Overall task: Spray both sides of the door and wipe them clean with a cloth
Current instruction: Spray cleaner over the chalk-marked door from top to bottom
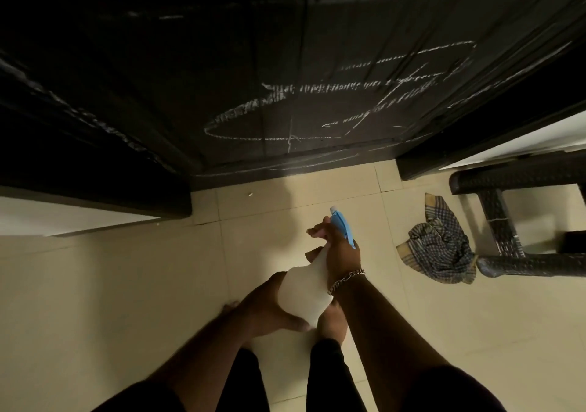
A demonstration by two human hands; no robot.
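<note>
A pale tiled floor [126,285] is seen running up to a dark door [253,63], whose lower panel is scrawled with white chalk loops and lines, not yet wetted or wiped as far as can be told. A white spray bottle [301,291] with a blue trigger head is held before the door, nozzle aimed at the chalk. Its neck is gripped by the right hand [339,247], fingers [317,231] curled at the trigger, while its base is cupped by the left hand [269,310], probably for steadiness. A checked cloth [440,250] is left crumpled on the floor beside a dark woven chair [507,237], likely kept within reach for wiping.
</note>
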